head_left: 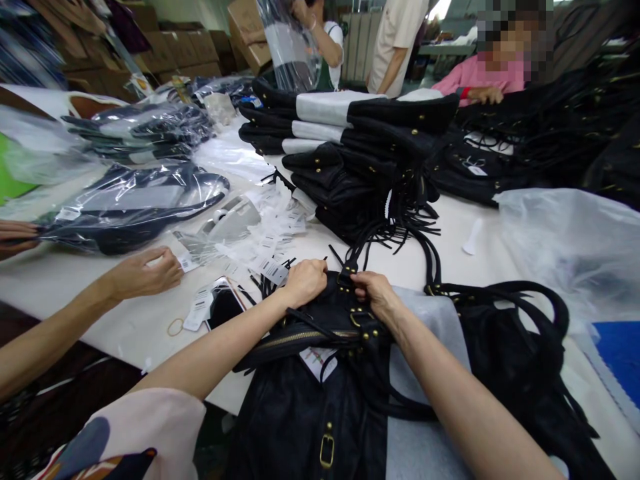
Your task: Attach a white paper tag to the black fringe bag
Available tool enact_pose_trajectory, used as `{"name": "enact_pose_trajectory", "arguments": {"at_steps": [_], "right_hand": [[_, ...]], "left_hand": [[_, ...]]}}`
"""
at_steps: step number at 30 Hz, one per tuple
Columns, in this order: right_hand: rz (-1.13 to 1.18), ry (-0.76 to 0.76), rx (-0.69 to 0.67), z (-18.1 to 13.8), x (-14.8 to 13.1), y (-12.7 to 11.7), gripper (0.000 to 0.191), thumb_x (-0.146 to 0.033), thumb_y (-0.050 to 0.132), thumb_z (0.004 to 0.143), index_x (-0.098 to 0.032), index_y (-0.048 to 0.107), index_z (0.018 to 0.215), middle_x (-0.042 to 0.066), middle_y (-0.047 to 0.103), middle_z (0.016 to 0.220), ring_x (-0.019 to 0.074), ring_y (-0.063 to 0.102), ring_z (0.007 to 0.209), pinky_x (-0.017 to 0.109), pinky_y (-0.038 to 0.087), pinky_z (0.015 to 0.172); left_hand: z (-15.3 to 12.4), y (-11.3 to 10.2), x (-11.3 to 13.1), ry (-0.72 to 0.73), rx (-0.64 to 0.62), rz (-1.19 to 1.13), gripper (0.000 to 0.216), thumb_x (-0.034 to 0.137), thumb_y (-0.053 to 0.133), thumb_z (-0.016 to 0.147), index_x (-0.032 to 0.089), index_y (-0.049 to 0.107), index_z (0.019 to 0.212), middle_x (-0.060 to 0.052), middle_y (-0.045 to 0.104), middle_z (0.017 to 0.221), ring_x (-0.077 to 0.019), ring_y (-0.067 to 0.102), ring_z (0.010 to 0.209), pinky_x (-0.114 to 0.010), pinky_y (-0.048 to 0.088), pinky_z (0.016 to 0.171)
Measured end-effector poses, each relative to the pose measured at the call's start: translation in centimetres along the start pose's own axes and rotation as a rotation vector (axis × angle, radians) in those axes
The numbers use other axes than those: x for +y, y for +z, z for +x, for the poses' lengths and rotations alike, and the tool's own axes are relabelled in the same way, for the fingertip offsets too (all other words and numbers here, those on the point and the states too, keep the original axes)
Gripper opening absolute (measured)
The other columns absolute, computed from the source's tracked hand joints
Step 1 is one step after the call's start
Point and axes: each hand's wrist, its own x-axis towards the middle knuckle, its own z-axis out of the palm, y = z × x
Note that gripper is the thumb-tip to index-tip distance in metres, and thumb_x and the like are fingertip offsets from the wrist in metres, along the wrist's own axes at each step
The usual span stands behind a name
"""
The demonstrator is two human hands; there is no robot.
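Gripping black bag at table edge, both hands closed on it, left hand, right hand, tags just beyond.

Left arm: reaches from lower left toward frame centre.
Left hand: fingers curled, knuckles up.
Right hand: fingers pinched closed, forearm from lower right.

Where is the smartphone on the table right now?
In the head view the smartphone lies flat on the white table, left of the person's left hand, half covered by white paper tags and near a rubber band.
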Motion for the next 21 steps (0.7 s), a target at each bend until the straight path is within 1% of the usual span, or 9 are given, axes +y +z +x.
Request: {"name": "enact_pose_trajectory", "arguments": {"at_steps": [4, 10, 17, 21], "right_hand": [[0.08, -0.001, -0.002, 0.0, 0.2, 0.0, 0.017, -0.015, 0.055, 0.06, -0.017, 0.039, 0.056, -0.008, 0.035, 0.043, 0.0029, 0.028, 0.034, 0.017, 0.017, 0.035], [0.113, -0.01, 0.0, 0.1, 0.3, -0.1, 0.016, -0.015, 0.057, 0.058, -0.016, 0.041, 0.057, -0.008, 0.036, 0.041, 0.0036, 0.03, 0.034, 0.016, 0.018, 0.034], [0.117, -0.024, -0.008, 0.1, 0.4, -0.1, 0.017, -0.016, 0.058, 0.056, -0.016, 0.041, 0.056, -0.008, 0.038, 0.042, 0.0033, 0.031, 0.034, 0.016, 0.018, 0.033], [0.116, -0.03, -0.009, 0.3, 0.5, -0.2, 0.017, -0.017, 0.059, 0.055, -0.016, 0.042, 0.057, -0.008, 0.038, 0.041, 0.0034, 0.03, 0.034, 0.016, 0.017, 0.033]], "left_hand": [[-0.7, -0.4, -0.1, 0.004, -0.03, 0.051, 0.032, 0.018, 0.039, 0.074, 0.019, 0.065, 0.094, -0.011, 0.066, 0.091, -0.0241, 0.06, 0.088, -0.033, 0.045, 0.077], [-1.2, -0.8, 0.3, -0.024, -0.051, 0.103, 0.033, 0.019, 0.038, 0.075, 0.018, 0.065, 0.094, -0.012, 0.067, 0.087, -0.0233, 0.061, 0.087, -0.032, 0.044, 0.078], [-1.3, -1.0, 0.4, -0.036, 0.006, 0.123, 0.032, 0.019, 0.038, 0.075, 0.018, 0.065, 0.093, -0.013, 0.066, 0.087, -0.0253, 0.061, 0.086, -0.033, 0.045, 0.075], [-0.7, -0.8, 0.3, -0.022, -0.054, 0.066, 0.032, 0.017, 0.039, 0.074, 0.019, 0.065, 0.093, -0.011, 0.066, 0.092, -0.0229, 0.06, 0.089, -0.031, 0.044, 0.077]]}}
